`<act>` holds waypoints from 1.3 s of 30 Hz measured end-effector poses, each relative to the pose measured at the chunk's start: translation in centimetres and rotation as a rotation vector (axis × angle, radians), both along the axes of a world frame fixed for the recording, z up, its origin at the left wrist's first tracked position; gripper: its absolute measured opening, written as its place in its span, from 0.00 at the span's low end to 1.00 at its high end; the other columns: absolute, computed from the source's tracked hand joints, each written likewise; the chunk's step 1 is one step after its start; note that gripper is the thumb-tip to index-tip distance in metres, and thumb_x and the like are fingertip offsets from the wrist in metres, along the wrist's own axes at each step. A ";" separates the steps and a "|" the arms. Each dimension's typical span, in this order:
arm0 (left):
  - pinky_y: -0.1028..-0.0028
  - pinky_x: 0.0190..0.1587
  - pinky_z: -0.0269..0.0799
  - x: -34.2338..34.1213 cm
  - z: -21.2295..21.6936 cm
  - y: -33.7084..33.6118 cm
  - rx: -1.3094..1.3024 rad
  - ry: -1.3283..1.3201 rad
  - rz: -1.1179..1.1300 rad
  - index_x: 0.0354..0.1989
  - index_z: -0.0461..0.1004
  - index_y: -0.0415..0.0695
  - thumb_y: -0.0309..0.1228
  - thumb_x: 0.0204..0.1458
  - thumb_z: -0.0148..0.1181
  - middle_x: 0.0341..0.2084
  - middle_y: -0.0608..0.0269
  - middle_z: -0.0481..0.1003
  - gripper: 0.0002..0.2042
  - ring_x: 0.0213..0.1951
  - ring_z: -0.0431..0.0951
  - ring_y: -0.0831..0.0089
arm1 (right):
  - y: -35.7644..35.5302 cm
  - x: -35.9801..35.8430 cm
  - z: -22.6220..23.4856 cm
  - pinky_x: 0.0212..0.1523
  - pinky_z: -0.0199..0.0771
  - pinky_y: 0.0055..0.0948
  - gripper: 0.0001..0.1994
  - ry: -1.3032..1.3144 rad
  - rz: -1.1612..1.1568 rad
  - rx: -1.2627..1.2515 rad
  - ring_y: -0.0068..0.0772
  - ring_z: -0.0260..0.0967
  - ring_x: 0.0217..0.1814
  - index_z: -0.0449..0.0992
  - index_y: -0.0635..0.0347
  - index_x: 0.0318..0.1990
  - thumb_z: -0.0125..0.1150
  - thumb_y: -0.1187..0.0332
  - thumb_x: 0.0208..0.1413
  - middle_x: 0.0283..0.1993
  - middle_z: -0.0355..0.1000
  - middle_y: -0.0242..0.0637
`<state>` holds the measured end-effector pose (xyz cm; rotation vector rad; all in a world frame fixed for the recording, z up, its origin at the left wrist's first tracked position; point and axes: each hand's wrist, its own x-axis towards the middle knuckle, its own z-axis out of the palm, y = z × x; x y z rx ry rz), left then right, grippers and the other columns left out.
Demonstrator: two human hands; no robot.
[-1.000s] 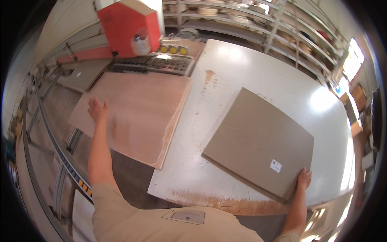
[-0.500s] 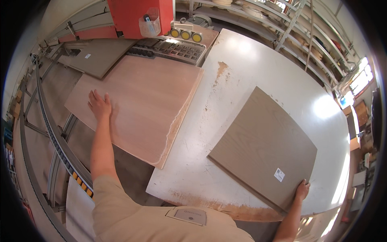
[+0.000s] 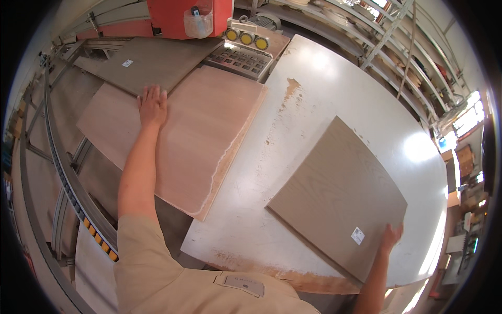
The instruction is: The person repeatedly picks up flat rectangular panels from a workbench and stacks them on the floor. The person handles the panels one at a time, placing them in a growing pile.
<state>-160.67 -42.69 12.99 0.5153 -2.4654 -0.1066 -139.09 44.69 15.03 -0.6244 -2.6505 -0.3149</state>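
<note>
My left hand (image 3: 153, 108) lies with fingers stretched out at the near edge of a brown wood-grain panel (image 3: 157, 63) that bears a small white label. Below that hand is a pinkish sheet board (image 3: 198, 125) with a ragged, peeled strip along its right edge. At the right, a second brown wood-grain panel (image 3: 334, 193), also labelled, rests flat on a white table (image 3: 235, 209). My right hand (image 3: 391, 238) is at this panel's right edge, fingers apart and slightly blurred. Whether any fingertips reach beneath the panel cannot be seen.
A red machine housing (image 3: 188, 18) with a clear plastic cup (image 3: 198, 23) stands at the back, above a grid-like metal bed (image 3: 243, 62) and three yellow round parts (image 3: 246, 38). A curved-looking rail (image 3: 65, 178) runs along the left. Metal shelving (image 3: 366, 36) stands behind the table.
My left hand has moved forward and right to the labelled panel at the left. That panel has shifted right, over part of the metal bed. My right hand stays by the other panel's edge.
</note>
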 end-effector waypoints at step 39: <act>0.54 0.59 0.65 1.7 6.4 0.1 0.059 -0.279 0.016 0.63 0.61 0.36 0.50 0.56 0.55 0.57 0.38 0.68 0.34 0.57 0.69 0.44 | -34.6 -12.3 6.5 0.54 0.72 0.38 0.25 -0.024 0.321 -2.112 0.39 0.66 0.58 0.55 0.65 0.66 0.51 0.68 0.65 0.60 0.66 0.47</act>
